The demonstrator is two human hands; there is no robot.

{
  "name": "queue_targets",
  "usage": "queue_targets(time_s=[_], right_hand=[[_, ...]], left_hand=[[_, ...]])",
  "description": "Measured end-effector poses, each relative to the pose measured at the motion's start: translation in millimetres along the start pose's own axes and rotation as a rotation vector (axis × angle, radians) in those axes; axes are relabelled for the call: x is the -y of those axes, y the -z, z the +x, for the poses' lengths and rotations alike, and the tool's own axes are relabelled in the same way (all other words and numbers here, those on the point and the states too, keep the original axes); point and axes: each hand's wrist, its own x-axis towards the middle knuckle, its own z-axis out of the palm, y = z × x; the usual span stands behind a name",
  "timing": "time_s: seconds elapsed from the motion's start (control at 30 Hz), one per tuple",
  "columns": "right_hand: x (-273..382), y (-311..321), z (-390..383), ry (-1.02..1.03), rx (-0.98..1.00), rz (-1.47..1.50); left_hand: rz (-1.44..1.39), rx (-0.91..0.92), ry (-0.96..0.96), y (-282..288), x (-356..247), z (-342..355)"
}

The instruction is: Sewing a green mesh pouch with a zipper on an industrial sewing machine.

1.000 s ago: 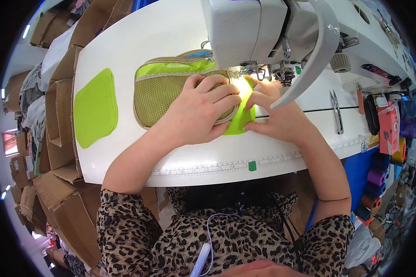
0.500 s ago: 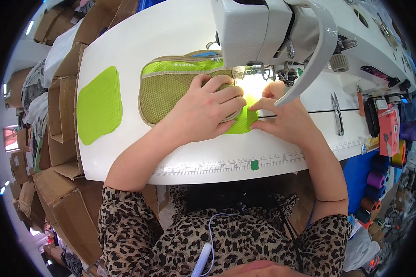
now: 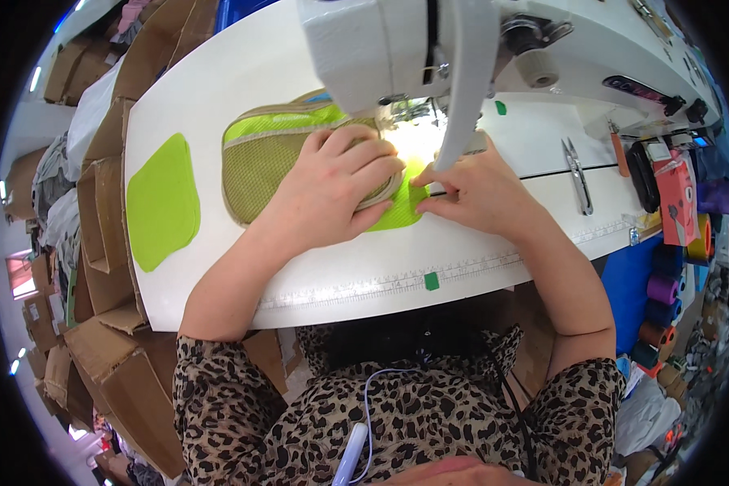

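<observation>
Lime-green pouch [image 3: 300,158]: laid flat on the white bench [image 3: 219,89], its right end pushed under the head of the sewing machine [image 3: 381,40], in the glare of the machine lamp. A mesh front panel and tan binding are seen; nothing can be made out inside it.

Left hand [image 3: 336,182]: spread flat, palm down, on the right half of the pouch, fingers extended toward the needle area; nothing is grasped.

Right hand [image 3: 474,190]: laid on the bench just right of the pouch, fingertips pinched against the green edge close to the presser foot; whether the fabric is gripped or only pressed cannot be told.

Risks, as judged: both sets of fingertips are held very near the needle, so a finger could be caught if the work is fed too far. Uneven pressure from the flat hand could let the layers skew and the seam run off the binding. The needle itself is hidden by glare and the machine arm.

Loose green panel [image 3: 164,202]: lying apart at the left of the bench.

Thread snips [image 3: 577,174]: lying farther right on the bench.

Thread spools [image 3: 660,308]: stacked beside the bench at right.

Cardboard boxes [image 3: 105,235]: ranged along the left edge; contents not discernible.
</observation>
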Motion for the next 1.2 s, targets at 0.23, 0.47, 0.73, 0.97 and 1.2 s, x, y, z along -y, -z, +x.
queue_targets(time_s=[0.23,0.47,0.73,0.97,1.2], right_hand=[[-7.2,-20.0,7.4,0.049,-0.276,-0.047],[-8.3,-39.3,24.2,0.185,-0.482,-0.282],[-20.0,-38.1,27.6,0.125,-0.471,-0.257],[-29.1,-49.9,29.9,0.178,-0.628,-0.226],[-15.8,-47.8,28.2,0.202,-0.560,-0.241]], left_hand=[[-0.147,-0.128,0.026,8.5,2.8,6.6],[-0.140,-0.187,0.072,3.6,-5.5,10.6],[0.343,-0.168,-0.083,-5.3,-29.5,0.3],[0.355,-0.379,-0.199,-5.0,-14.7,13.3],[0.294,-0.303,-0.135,-0.4,-11.5,15.0]])
